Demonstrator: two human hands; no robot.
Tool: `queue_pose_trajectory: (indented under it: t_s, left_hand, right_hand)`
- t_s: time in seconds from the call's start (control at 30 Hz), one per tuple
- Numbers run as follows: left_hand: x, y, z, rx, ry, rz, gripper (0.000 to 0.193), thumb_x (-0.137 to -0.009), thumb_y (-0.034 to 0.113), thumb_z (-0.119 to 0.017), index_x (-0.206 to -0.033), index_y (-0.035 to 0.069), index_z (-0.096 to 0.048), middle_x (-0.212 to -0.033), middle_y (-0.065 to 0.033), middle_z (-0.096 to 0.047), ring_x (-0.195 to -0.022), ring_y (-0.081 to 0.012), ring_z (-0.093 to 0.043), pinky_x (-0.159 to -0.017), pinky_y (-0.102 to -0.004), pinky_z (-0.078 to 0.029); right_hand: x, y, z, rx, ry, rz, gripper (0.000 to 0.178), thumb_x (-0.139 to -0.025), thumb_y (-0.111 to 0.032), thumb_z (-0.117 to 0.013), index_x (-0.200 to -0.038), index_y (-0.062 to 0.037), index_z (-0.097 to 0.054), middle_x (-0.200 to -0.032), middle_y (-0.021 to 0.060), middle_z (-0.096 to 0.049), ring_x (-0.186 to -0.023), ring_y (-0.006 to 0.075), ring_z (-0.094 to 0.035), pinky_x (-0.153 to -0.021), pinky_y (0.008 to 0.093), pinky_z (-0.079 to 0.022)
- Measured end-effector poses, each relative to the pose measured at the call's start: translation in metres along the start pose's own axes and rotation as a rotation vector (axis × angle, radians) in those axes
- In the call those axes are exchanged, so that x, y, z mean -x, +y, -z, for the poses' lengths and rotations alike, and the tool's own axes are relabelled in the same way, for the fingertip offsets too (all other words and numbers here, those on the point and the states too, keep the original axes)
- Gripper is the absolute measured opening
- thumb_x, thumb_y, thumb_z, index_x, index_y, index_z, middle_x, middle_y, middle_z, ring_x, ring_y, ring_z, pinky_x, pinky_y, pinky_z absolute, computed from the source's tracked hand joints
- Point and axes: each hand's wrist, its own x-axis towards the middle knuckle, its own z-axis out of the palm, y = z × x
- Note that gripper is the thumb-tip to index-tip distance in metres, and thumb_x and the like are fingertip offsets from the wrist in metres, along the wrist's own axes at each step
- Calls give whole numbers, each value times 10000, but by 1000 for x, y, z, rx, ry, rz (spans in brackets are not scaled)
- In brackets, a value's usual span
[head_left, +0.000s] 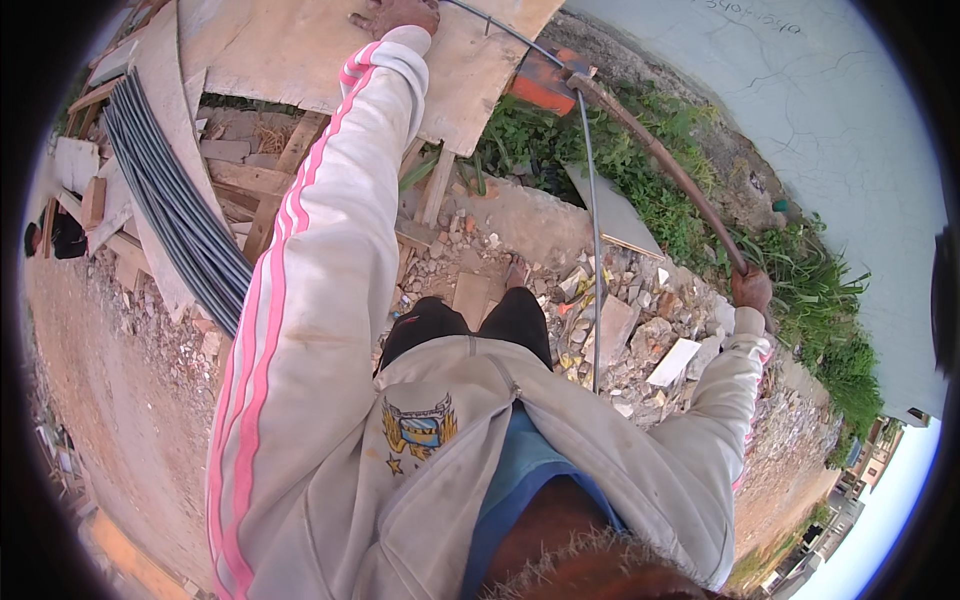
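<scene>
My right hand (752, 288) is wrapped round the lower end of a long rusty brown pipe (665, 155). The pipe slants up to the left, and its upper end meets a thin grey steel rod (588, 150). This rod bends sharply there: one leg runs up and left over a plywood board (480, 85), the other hangs down past rubble. At the top edge my left hand (398, 16) lies on the board near the rod, fingers stretched to the left; part of it is cut off. An orange-painted piece (545, 85) sits beneath the bend at the board's edge.
A bundle of grey rods (175, 190) leans on planks at the left. Wooden supports (437, 188) stand under the board. Broken bricks and tiles (640, 330) cover the ground by my feet. Green weeds (800, 290) grow along a pale cracked wall (830, 110) on the right.
</scene>
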Motion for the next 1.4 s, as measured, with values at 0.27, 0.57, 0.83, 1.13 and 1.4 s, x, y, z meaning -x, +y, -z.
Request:
queue_pose_trajectory:
  t_s: [0.27,0.57,0.83,1.13,1.4]
  left_hand:
    - [-2,2,2,36,-86,-52,487,-987,504,-454,-1354,229,-618,-1535,-108,-436,-1448,-361,-326,-1164,-675,-172]
    - [-13,-7,-7,11,-135,-42,461,-936,453,-533,-1374,318,-586,-1529,-87,-399,-1441,-325,-320,-1197,-679,-84]
    - [-18,-4,-20,36,-62,-75,427,-926,477,-544,-1313,326,-644,-1509,-76,-436,-1437,-323,-331,-1192,-683,-99]
    - [-21,-6,-23,29,-75,-83,435,-920,494,-556,-1307,318,-649,-1485,-68,-457,-1417,-315,-354,-1194,-673,-111]
    - [-20,-10,-17,37,-76,-126,443,-919,503,-561,-1299,296,-654,-1469,-81,-464,-1401,-320,-367,-1196,-673,-102]
  right_hand:
    - [113,-51,31,63,74,-180,385,-865,-466,-658,-920,-96,-750,-825,235,-711,-794,448,-699,-722,556,-561]
    - [168,-108,58,62,12,-228,358,-891,-446,-644,-899,-102,-739,-818,207,-721,-789,421,-712,-699,513,-578]
    - [171,-95,42,31,6,-275,389,-875,-487,-663,-921,-112,-757,-829,222,-720,-799,428,-709,-717,534,-573]
    - [245,-165,57,-43,-29,-408,361,-862,-430,-665,-907,-84,-756,-842,229,-723,-824,436,-706,-768,542,-569]
    - [268,-193,61,34,38,-429,332,-858,-396,-680,-867,-70,-742,-806,203,-723,-768,414,-712,-710,526,-578]
